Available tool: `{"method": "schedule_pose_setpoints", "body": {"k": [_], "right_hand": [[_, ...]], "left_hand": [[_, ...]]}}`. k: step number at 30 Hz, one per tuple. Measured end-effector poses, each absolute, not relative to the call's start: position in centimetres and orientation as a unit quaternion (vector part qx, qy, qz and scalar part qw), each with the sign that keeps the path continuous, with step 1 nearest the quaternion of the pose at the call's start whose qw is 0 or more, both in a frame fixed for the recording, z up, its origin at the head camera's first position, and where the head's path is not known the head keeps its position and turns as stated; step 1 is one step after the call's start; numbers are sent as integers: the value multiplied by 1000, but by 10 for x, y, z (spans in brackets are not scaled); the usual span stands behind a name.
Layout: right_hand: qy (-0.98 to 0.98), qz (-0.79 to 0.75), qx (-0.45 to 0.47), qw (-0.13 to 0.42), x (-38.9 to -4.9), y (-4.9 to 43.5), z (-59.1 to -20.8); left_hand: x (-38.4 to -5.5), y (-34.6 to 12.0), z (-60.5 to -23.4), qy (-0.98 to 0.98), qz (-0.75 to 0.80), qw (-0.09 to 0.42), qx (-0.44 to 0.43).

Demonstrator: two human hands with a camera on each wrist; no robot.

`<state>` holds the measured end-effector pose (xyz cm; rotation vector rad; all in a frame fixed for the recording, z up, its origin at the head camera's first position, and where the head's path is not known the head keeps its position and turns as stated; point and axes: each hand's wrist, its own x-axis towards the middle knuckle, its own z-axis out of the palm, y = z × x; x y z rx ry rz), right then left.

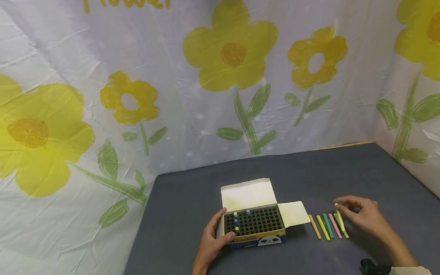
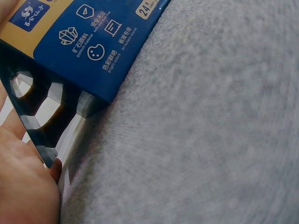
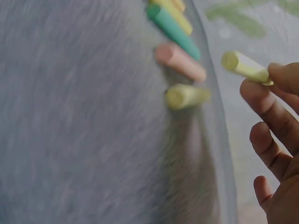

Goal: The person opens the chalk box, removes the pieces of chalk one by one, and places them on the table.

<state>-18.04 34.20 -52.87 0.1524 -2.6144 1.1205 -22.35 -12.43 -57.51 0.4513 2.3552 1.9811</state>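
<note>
An open chalk box (image 1: 260,240) has a black holder full of round holes. A few yellow and blue chalk sticks stand in the holes toward its left side. My left hand (image 1: 211,239) grips the box's left end, thumb at the front edge; in the left wrist view the box's blue printed side (image 2: 100,51) shows. Between thumb and fingertips, my right hand (image 1: 367,218) pinches a pale yellow chalk stick (image 3: 245,67). It is held above the right end of a row with a green chalk (image 3: 174,31), a pink chalk (image 3: 181,61) and a yellow-green chalk (image 3: 187,96).
At the row's left end lie an orange-yellow chalk (image 1: 314,227) and a yellow chalk (image 1: 323,228). The box's white lid (image 1: 248,195) stands folded back, and a side flap (image 1: 293,214) sticks out toward the row. A flower-print curtain (image 1: 182,127) borders the dark grey table (image 1: 193,201).
</note>
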Motion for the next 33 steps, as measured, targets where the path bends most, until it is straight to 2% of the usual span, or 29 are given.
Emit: {"method": "schedule_pose_setpoints", "body": {"k": [16, 26, 33], "right_hand": [[-939, 331, 27, 92, -181, 359, -543], [-961, 254, 48, 100, -182, 362, -545], [-976, 194, 59, 78, -186, 363, -544]], "left_hand": [[-222, -124, -574, 758, 636, 15, 144], [-222, -125, -574, 758, 636, 20, 144], [-222, -124, -574, 759, 635, 15, 141]]}}
